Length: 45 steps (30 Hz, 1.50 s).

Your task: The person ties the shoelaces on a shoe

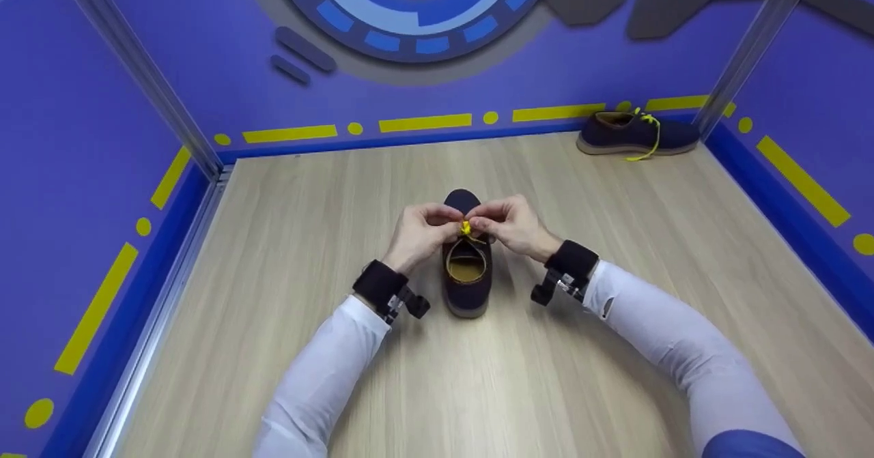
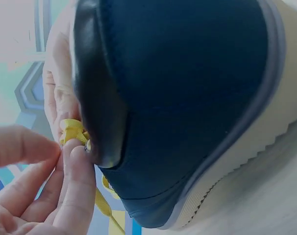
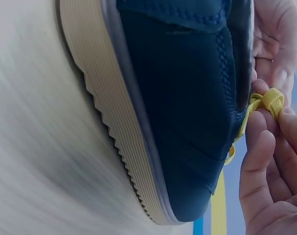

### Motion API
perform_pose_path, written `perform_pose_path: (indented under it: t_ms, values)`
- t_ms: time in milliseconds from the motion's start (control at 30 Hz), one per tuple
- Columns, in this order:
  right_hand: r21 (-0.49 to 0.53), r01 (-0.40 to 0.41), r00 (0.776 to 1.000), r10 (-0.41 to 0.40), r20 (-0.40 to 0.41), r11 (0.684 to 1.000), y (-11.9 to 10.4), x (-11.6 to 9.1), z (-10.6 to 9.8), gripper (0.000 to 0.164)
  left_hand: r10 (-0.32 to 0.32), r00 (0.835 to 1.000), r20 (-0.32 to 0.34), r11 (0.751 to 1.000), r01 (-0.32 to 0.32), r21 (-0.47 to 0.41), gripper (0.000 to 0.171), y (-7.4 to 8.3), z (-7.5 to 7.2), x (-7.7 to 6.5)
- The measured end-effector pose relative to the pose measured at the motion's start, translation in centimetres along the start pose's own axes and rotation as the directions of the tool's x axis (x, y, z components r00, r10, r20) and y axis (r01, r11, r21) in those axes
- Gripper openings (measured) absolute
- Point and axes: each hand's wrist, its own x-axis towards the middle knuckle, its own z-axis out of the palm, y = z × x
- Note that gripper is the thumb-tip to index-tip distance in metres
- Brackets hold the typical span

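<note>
A dark navy shoe stands upright on the wooden table, its toe pointing away from me and its heel near. Over its tongue, both hands meet at the knotted yellow shoelace. From the left, my left hand pinches the lace between thumb and fingers; my right hand pinches it from the other side. A small yellow loop stands up between the fingertips in the right wrist view. One yellow lace end hangs past the shoe's side in the left wrist view. Fingers partly cover the knot.
A second navy shoe with yellow laces lies against the back wall at the far right corner. Blue-purple panels with yellow markings enclose the table at the back and both sides.
</note>
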Motion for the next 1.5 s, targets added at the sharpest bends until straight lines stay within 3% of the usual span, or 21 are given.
perform_pose_path:
  t_ms: [100,433,700,1000,1267,1500]
  values:
    - [0.001,0.010,1.000,-0.010,-0.006,1.000,0.0,-0.1,0.1,0.016,-0.012,1.000,-0.007,1.000,0.012,-0.019,0.017,-0.1,0.1,0.1]
    - [-0.002,0.018,1.000,-0.018,-0.012,1.000,0.1,-0.4,-0.2,0.016,0.014,1.000,0.007,0.994,-0.014,0.109,0.014,-0.1,-0.2,0.2]
    - [-0.075,-0.082,0.997,0.082,-0.010,0.994,-0.2,-1.0,-1.3,0.015,-0.060,0.997,-0.041,0.998,0.061,0.017,0.007,-0.4,-0.3,0.2]
    - [-0.027,-0.156,0.987,0.156,0.022,0.987,0.2,-1.1,-1.4,0.018,-0.107,0.994,-0.036,0.994,0.108,0.012,0.014,-1.0,-0.5,0.3]
    - [0.028,-0.173,0.985,0.172,0.019,0.985,3.8,-0.8,-2.2,0.023,-0.133,0.991,-0.030,0.991,0.132,-0.015,0.014,-0.9,-0.7,0.0]
    - [0.045,-0.213,0.977,0.214,-0.019,0.976,4.2,-1.3,-2.4,0.026,-0.151,0.986,-0.068,0.988,0.151,-0.015,0.016,-1.0,-0.7,0.0]
